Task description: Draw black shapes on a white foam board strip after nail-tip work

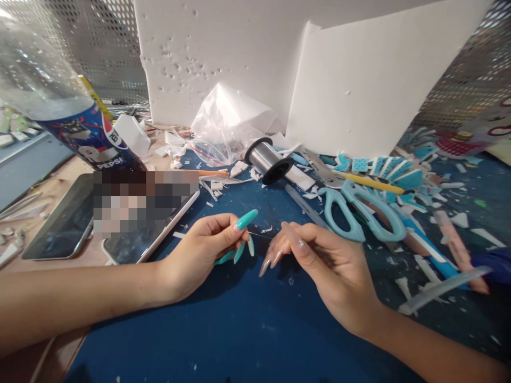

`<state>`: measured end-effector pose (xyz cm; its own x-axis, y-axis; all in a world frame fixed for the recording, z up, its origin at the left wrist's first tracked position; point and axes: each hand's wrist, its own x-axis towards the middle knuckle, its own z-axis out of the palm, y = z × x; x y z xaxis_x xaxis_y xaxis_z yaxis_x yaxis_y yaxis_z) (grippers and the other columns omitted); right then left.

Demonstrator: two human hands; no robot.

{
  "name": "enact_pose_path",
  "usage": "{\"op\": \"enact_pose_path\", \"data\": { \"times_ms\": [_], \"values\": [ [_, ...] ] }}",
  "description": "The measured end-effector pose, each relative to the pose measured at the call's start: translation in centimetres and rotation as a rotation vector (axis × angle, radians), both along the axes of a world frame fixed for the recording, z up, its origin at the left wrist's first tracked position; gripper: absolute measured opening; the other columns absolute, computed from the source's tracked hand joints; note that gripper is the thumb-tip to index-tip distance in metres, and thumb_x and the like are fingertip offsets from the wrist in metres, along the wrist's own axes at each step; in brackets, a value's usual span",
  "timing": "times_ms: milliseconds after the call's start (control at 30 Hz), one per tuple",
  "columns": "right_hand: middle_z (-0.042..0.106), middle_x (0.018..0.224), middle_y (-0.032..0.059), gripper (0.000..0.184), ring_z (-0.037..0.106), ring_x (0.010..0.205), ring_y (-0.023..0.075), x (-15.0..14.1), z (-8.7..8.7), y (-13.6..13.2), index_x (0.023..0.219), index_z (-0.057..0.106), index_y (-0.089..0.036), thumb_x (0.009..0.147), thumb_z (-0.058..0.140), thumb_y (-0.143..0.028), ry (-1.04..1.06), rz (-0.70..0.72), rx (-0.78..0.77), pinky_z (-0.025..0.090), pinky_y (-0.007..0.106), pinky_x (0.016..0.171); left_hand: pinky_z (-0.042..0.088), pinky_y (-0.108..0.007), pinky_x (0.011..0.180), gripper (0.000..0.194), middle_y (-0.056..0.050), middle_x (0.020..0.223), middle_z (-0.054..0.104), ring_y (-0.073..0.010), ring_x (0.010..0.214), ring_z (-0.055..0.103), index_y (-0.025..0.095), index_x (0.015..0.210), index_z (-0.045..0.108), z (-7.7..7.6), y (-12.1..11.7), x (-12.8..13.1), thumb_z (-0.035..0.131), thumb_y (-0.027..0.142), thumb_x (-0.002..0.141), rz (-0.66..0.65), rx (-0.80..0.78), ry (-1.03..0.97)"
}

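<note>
My left hand [207, 244], with long turquoise nails, is closed in a pinch, thumb against forefinger. From that pinch a thin thread [259, 234] or fine wire runs across to my right hand [323, 260]; which of the two it is, I cannot tell. The right thumb and fingers, with long pale glossy nails, come together around the other end, and the exact grip is hidden. Both hands are just above a dark blue mat [223, 330]. Behind them lies a black-ended spool [268, 159] wound with fine silvery-grey line.
Light blue scissors [347, 207], a yellow pencil [369, 182] and a blue cutter [431, 250] lie at the right among white scraps. Two phones [59, 218] and a tilted Pepsi bottle [91, 133] are at the left. A plastic bag [227, 117] and white foam boards [223, 48] stand behind.
</note>
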<state>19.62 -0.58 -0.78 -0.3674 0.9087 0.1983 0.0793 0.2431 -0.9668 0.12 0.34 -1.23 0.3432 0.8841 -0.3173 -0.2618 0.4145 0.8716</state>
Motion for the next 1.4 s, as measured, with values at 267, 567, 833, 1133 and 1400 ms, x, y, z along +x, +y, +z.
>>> {"op": "enact_pose_path", "data": {
  "times_ms": [267, 567, 833, 1133, 1400],
  "values": [
    [0.065, 0.072, 0.0004, 0.026, 0.065, 0.067, 0.014, -0.03, -0.14, 0.15, 0.079, 0.065, -0.023, 0.097, 0.047, -0.027, -0.014, -0.009, -0.011, 0.048, 0.033, 0.082, 0.024, -0.02, 0.049, 0.03, 0.004, 0.057, 0.049, -0.0054, 0.051, 0.036, 0.013, 0.066, 0.057, 0.14, 0.08, -0.02, 0.067, 0.036, 0.081, -0.005, 0.002, -0.003],
    [0.065, 0.071, 0.0027, 0.027, 0.062, 0.067, 0.0163, 0.13, -0.18, 0.09, 0.077, 0.066, -0.023, 0.096, 0.048, -0.032, -0.063, -0.021, -0.064, 0.047, 0.03, 0.063, 0.024, -0.02, 0.05, 0.032, 0.004, 0.057, 0.048, -0.0054, 0.051, 0.036, 0.013, 0.065, 0.055, 0.09, 0.02, 0.06, 0.069, 0.039, 0.079, -0.002, 0.02, 0.001],
    [0.065, 0.068, 0.0008, 0.03, 0.061, 0.065, 0.0138, -0.11, 0.23, 0.26, 0.071, 0.064, -0.022, 0.095, 0.049, -0.031, -0.1, -0.049, -0.05, 0.045, 0.028, 0.064, 0.022, -0.021, 0.05, 0.033, 0.004, 0.059, 0.047, -0.0061, 0.052, 0.034, 0.015, 0.068, 0.052, 0.32, -0.12, 0.08, 0.068, 0.043, 0.079, -0.016, 0.028, 0.084],
    [0.062, 0.063, 0.0004, 0.031, 0.059, 0.061, 0.013, 0.27, -0.28, 0.07, 0.069, 0.062, -0.021, 0.095, 0.05, -0.034, -0.063, 0.003, -0.127, 0.045, 0.026, 0.058, 0.023, -0.019, 0.049, 0.034, 0.007, 0.06, 0.041, -0.005, 0.054, 0.03, 0.015, 0.074, 0.05, 0.13, -0.44, -0.1, 0.065, 0.044, 0.082, -0.041, 0.09, 0.096],
    [0.059, 0.062, -0.0007, 0.032, 0.055, 0.056, 0.0112, 0.05, -0.16, 0.06, 0.067, 0.058, -0.019, 0.095, 0.05, -0.032, -0.054, 0.006, -0.121, 0.041, 0.025, 0.053, 0.022, -0.02, 0.048, 0.034, 0.008, 0.06, 0.038, -0.0052, 0.053, 0.028, 0.016, 0.074, 0.047, 0.34, -0.89, -0.02, 0.059, 0.046, 0.086, -0.073, 0.163, 0.145]
  ]
}}
